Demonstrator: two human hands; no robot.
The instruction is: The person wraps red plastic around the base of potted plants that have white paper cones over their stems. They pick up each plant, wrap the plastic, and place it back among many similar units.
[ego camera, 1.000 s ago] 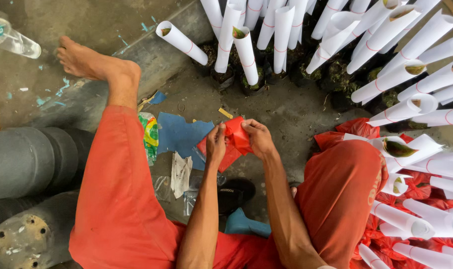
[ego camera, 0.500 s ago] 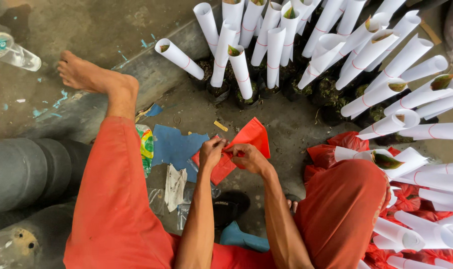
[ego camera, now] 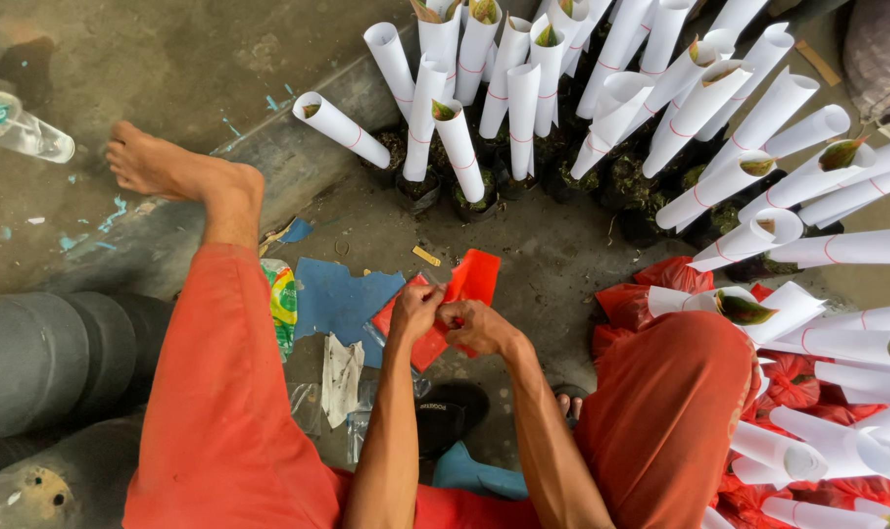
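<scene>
— What's in your hands?

— My left hand and right hand both pinch a red plastic bag, held low between my knees above the floor.

— Any risk?

— Pulled unevenly, I think the thin plastic could tear or slip free.

The left hand and right hand are meeting in a shared grip on a red plastic sheet, its free corner sticking up beyond them. Past the grip, white paper cones are standing in dark seedling pots; left of it a blue scrap is lying on the floor.
</scene>
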